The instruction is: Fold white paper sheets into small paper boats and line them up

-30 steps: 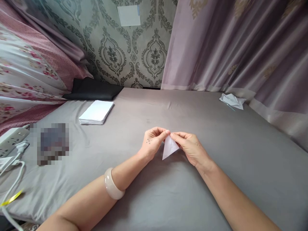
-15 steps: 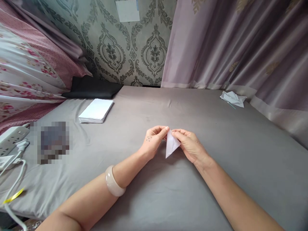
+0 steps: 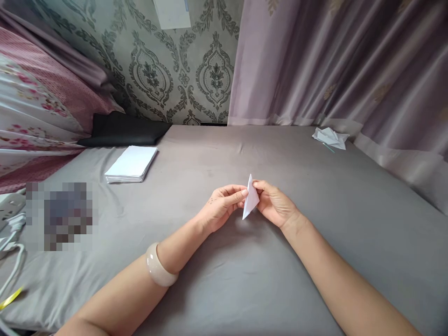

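While your left hand [image 3: 224, 205] pinches one edge of the folded paper [image 3: 251, 200] between thumb and fingers, your right hand [image 3: 276, 203] grips the opposite side. Held this way above the grey sheet [image 3: 224, 289], its pointed ends stay free, apparently so both hands can steady the folds.

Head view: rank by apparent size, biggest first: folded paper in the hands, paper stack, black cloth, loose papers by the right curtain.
1. black cloth
2. paper stack
Unranked below: folded paper and loose papers; too close to call.
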The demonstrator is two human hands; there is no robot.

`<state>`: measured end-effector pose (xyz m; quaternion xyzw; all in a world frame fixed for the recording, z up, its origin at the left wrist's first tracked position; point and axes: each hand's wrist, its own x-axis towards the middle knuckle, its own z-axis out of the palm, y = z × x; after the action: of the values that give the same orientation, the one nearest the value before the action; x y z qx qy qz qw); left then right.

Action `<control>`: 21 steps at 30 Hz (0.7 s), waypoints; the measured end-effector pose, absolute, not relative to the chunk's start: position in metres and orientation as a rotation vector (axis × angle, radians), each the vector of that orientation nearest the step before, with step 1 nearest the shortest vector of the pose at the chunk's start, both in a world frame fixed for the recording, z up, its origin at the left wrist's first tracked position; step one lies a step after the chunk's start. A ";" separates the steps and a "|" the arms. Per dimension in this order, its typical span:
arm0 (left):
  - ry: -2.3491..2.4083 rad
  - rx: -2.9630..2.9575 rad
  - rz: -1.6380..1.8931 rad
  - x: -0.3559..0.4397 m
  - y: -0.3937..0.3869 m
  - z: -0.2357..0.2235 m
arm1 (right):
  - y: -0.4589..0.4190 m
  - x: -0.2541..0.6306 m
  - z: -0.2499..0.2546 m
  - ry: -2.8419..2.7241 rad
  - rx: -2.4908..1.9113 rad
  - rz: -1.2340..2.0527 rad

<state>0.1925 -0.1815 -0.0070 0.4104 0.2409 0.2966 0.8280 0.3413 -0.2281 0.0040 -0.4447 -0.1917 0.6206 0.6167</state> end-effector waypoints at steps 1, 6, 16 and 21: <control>0.502 0.869 0.627 0.192 -0.181 -0.007 | -0.228 0.341 0.005 -0.435 -1.009 1.448; 0.497 0.931 0.643 0.192 -0.182 -0.008 | -0.229 0.344 0.005 -0.444 -0.956 1.537; 0.730 1.467 0.783 0.194 -0.184 -0.018 | -0.232 0.337 0.004 -0.883 -1.274 1.159; 0.868 1.455 0.924 0.193 -0.179 -0.020 | -0.237 0.330 0.003 -1.342 -1.379 0.888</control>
<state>0.1928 -0.1789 -0.0199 0.6198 0.3698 0.3936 0.5694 0.3304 -0.2374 0.0027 -0.5674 -0.5522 0.3656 0.4893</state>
